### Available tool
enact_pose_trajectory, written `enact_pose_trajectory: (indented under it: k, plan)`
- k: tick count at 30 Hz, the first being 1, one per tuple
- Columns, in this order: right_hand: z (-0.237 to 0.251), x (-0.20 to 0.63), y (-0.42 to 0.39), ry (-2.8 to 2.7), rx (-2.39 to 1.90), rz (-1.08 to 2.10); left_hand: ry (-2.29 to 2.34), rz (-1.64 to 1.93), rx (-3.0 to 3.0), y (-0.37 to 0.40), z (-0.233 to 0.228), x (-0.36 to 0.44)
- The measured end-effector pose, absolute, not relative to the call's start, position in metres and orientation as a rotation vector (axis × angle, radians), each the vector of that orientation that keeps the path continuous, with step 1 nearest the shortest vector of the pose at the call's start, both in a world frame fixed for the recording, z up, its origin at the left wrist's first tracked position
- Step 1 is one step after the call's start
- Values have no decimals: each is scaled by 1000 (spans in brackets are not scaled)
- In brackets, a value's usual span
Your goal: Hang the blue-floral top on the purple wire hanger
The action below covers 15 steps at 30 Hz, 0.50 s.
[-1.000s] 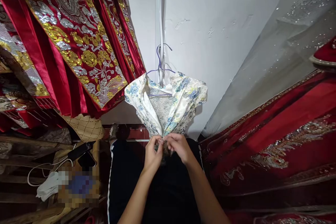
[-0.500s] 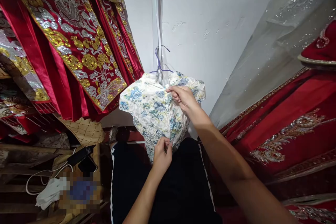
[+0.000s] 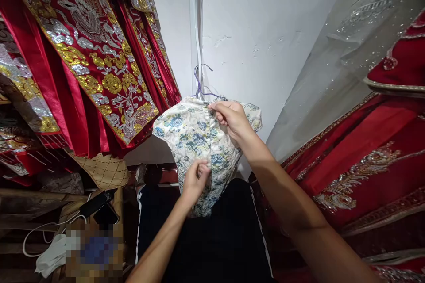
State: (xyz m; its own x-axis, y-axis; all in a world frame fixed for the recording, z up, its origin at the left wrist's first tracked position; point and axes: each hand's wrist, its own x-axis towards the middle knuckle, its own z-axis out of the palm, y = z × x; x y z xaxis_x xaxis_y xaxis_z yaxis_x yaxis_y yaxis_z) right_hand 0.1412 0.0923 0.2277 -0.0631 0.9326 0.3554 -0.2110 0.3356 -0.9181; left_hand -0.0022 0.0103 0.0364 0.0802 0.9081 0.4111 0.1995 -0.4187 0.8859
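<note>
Blurred patch (image 3: 94, 250): bottom left, contents unreadable; cable (image 3: 40, 230) beside it.
Red robes (image 3: 89, 57): hang left, cut off by the frame.
Left hand (image 3: 195, 181): pinching the dress's lower part.
Dress (image 3: 192, 137): floral, on a hanger (image 3: 201, 84) at the wall.
Right hand (image 3: 232, 119): gripping its top, hiding the collar.
Red cloth (image 3: 365, 150): right, cropped.

Both arms bare, reaching forward and up from bottom of view. Left hand (image 3: 195, 180) lower, near centre; forearm runs up from lower left, wrist slightly bent, fingers curled in with thumb against fingertips in a pinch. Right hand (image 3: 230, 118) higher and further out; forearm long, angled up from lower right, wrist straight. Its fingers fold toward the palm, thumb pressed on forefinger, knuckles facing left. Hands apart, right above left.
</note>
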Motion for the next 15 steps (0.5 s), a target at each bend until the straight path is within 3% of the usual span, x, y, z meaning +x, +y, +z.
enact_pose_trajectory:
  k: [4,7,11,15]
  plan:
    - [223,139,85,-1345,-740,1009,945,1743,1911,52,140,-18]
    - [226,142,82,-1429,-691,894,919,1811,2182,75,198,-21]
    - [223,143,85,-1485,-723,727,941,1775,2471,82,228,-17]
    - [192,136,99,-1428,-816,682,1008,1981,2384,80,230,-27]
